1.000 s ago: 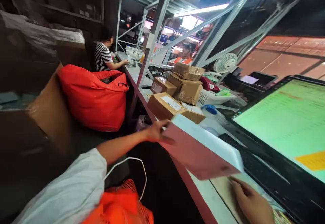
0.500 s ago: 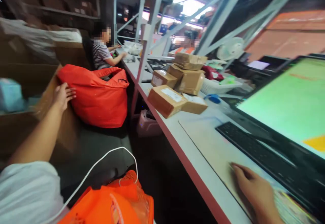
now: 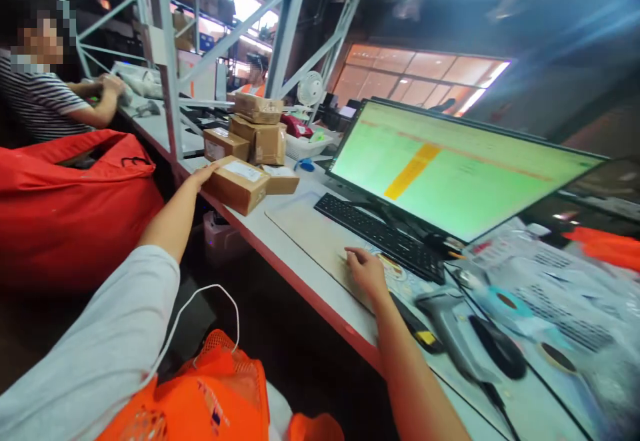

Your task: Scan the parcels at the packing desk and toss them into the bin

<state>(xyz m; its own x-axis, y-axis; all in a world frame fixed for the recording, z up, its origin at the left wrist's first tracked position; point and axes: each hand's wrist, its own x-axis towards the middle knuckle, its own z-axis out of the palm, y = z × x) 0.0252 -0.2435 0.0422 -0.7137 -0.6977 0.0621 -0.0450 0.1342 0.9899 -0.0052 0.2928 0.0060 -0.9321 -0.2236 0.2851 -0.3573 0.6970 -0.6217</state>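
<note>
My left hand (image 3: 203, 176) is at the left end of a brown cardboard box (image 3: 239, 186) with a white label, its fingers against the upper edge and its arm stretched out. The box rests on the desk in front of a stack of further boxes (image 3: 257, 140). My right hand (image 3: 367, 272) lies on a pale desk mat (image 3: 305, 231), fingers loosely bent and somewhat apart, with nothing visible in them. Close by it are a black keyboard (image 3: 377, 234), a black-and-yellow tool (image 3: 417, 328) and a grey handheld scanner (image 3: 457, 334).
A monitor (image 3: 450, 168) stands behind the keyboard. A mouse (image 3: 497, 348), tape rolls (image 3: 557, 358) and plastic packaging (image 3: 565, 294) fill the right side. A large red bag (image 3: 75, 214) sits at left, near a seated person (image 3: 47, 94). A metal post (image 3: 167, 61) rises beyond the boxes.
My left hand has left the red bag and moved right to the labelled cardboard box. My right hand stays on the mat. The view has turned right, bringing the scanner and mouse into sight.
</note>
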